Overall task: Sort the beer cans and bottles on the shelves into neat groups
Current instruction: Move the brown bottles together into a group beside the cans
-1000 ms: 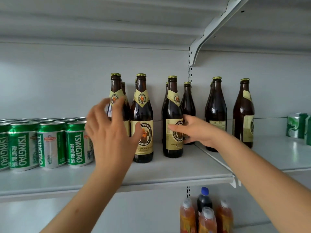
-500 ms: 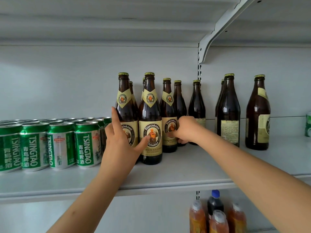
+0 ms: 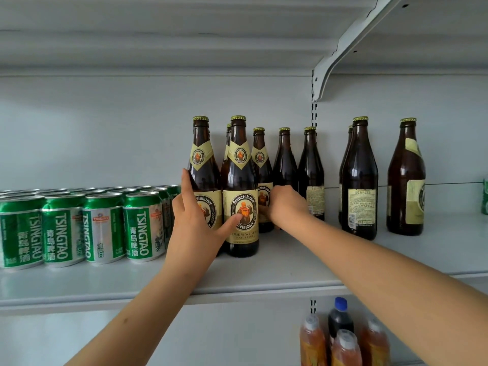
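Brown Franziskaner beer bottles stand clustered mid-shelf. My left hand (image 3: pixel 195 223) grips the lower part of the front left bottle (image 3: pixel 202 167), its fingers up the bottle's left side and its thumb lying on the label of the front middle bottle (image 3: pixel 240 180). My right hand (image 3: pixel 286 204) is curled round the body of a third labelled bottle (image 3: pixel 260 162), which stands just behind and to the right. Two more brown bottles (image 3: pixel 311 165) stand behind my right hand. Green Tsingtao cans (image 3: pixel 103 228) fill the left of the shelf in rows.
Further right stand brown bottles (image 3: pixel 360 180) with their back labels showing and one more (image 3: pixel 406 180) apart from them. A green can (image 3: pixel 485 199) shows at the right edge. Orange and dark drink bottles (image 3: pixel 340 336) stand on the shelf below. A shelf bracket (image 3: pixel 340 48) hangs overhead.
My right hand has slid its bottle back and left, close to the cluster. My left hand has come down onto the front left bottle and taken hold of it.
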